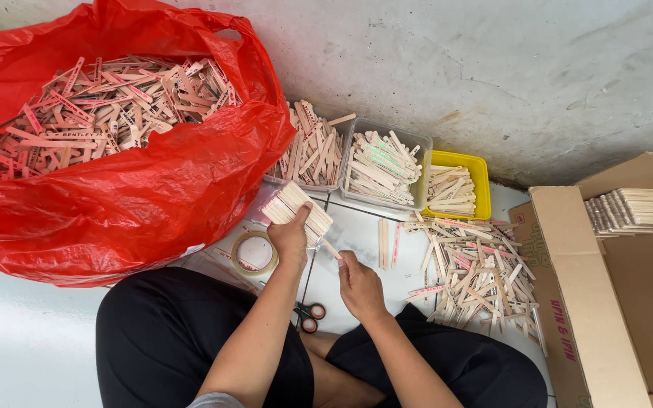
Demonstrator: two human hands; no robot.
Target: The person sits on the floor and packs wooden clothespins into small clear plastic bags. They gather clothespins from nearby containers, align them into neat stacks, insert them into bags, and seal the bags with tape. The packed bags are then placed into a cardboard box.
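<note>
The left hand [290, 236] clamped a fanned bundle of wooden sticks [296, 208] — fingers closed beneath, thumb on top; the right hand [358, 285] pinched one stick's lower end.

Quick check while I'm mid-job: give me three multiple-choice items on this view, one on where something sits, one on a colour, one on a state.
1. Where does the roll of tape lie?
A. On the floor beside the red bag
B. Inside the cardboard box
C. In the yellow tray

2. What colour is the small tray farthest right in the row by the wall?
A. Grey
B. Yellow
C. Red

3. What is the left hand doing?
A. Resting flat on the floor
B. Holding scissors
C. Gripping a bundle of wooden sticks

Answers: 1 A, the roll rests on the floor at the bag's lower edge. 2 B, its rim is bright yellow. 3 C, its fingers close round the bundle while the right hand pinches a stick below it.
</note>
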